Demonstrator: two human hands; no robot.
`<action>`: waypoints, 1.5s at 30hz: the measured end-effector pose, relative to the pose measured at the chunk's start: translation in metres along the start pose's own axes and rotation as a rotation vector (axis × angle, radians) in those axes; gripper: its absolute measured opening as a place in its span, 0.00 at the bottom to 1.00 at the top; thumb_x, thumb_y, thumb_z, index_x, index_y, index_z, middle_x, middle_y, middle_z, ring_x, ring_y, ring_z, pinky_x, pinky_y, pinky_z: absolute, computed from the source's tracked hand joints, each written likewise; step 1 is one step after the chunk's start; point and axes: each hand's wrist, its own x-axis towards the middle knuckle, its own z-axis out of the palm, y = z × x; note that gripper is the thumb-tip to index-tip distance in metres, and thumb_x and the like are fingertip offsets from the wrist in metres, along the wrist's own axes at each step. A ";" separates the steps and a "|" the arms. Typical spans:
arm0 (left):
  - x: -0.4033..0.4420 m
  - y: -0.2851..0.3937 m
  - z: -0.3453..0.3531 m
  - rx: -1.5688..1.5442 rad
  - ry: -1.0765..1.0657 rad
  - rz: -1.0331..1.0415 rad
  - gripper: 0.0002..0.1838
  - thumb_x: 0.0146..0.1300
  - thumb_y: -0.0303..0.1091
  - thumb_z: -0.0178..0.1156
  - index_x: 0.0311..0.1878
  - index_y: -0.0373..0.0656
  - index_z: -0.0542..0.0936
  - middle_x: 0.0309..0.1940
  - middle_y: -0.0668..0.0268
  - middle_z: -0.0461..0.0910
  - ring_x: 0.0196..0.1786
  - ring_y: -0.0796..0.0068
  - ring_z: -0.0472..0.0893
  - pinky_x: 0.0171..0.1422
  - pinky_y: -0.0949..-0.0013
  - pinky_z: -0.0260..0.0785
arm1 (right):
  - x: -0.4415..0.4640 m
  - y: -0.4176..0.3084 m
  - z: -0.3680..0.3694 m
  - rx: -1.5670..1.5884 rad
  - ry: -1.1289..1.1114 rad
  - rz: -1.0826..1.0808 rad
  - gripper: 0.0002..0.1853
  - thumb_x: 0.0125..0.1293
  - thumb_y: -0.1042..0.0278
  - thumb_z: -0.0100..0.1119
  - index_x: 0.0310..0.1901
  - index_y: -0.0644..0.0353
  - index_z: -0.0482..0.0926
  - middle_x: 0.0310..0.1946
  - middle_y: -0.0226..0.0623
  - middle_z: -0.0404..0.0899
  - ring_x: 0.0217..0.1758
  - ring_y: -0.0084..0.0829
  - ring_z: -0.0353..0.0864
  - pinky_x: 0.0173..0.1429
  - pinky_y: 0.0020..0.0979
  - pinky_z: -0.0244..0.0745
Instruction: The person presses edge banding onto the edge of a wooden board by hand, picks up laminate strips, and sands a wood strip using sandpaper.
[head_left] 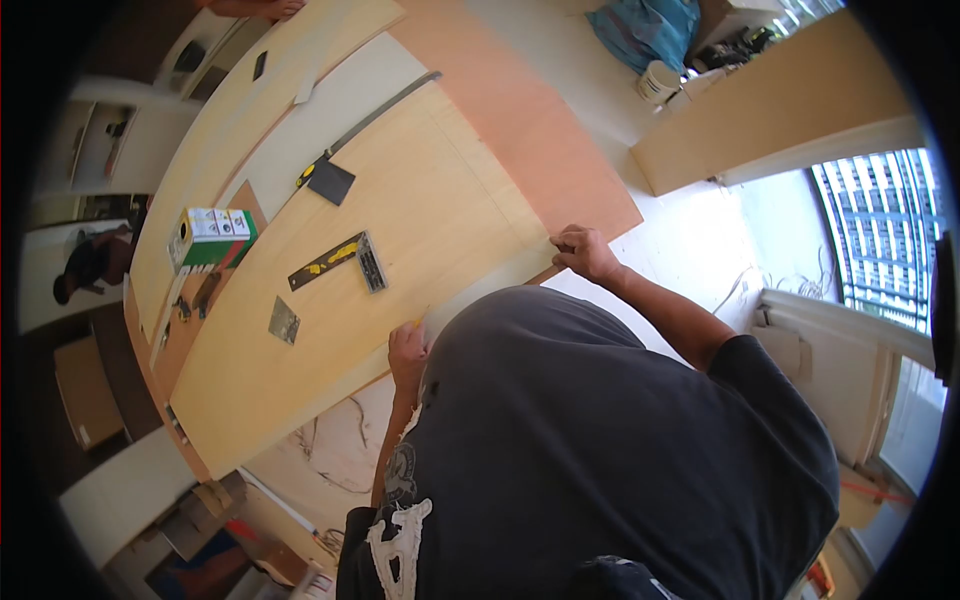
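A large pale plywood sheet [420, 190] lies in front of me, with a whitish strip [480, 297] along its near edge. My left hand [407, 352] is at that edge, fingers curled and closed, a small yellow thing [417, 322] showing at its tips. What it is cannot be made out. At the sheet's right corner my right hand [585, 252] is closed in a pinch; its fingertips hide what is between them. On the sheet are a black-and-yellow try square [335, 262], a grey metal scraper blade [284, 321] and a dark flat scraper with a yellow handle [327, 181].
A green-and-white tin [218, 236] stands at the left beside pliers-like tools [190, 302]. Reddish board [540, 140] extends beyond the sheet. Another person's hand [285, 9] rests at the far edge. A wooden panel [770, 110] and a blue bag [645, 35] are at upper right.
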 end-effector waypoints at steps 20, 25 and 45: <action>-0.003 0.053 -0.020 0.068 0.079 -0.239 0.24 0.51 0.37 0.73 0.50 0.37 0.80 0.47 0.53 0.77 0.54 0.47 0.74 0.60 0.49 0.68 | -0.006 0.002 0.008 0.086 0.006 0.154 0.17 0.54 0.78 0.70 0.46 0.71 0.84 0.35 0.41 0.80 0.38 0.32 0.82 0.43 0.34 0.79; -0.075 0.063 -0.004 0.155 0.364 -0.481 0.23 0.57 0.40 0.69 0.52 0.36 0.78 0.47 0.51 0.77 0.55 0.47 0.74 0.60 0.48 0.67 | -0.007 0.001 0.006 0.069 0.126 0.113 0.20 0.54 0.73 0.73 0.49 0.69 0.84 0.37 0.45 0.83 0.37 0.34 0.84 0.41 0.33 0.80; -0.220 -0.011 0.126 0.016 -0.535 -0.640 0.15 0.59 0.42 0.60 0.31 0.39 0.87 0.31 0.49 0.85 0.37 0.47 0.85 0.46 0.47 0.76 | 0.047 -0.181 -0.028 0.640 -1.078 0.017 0.45 0.72 0.32 0.49 0.74 0.68 0.64 0.72 0.54 0.68 0.78 0.46 0.62 0.81 0.40 0.49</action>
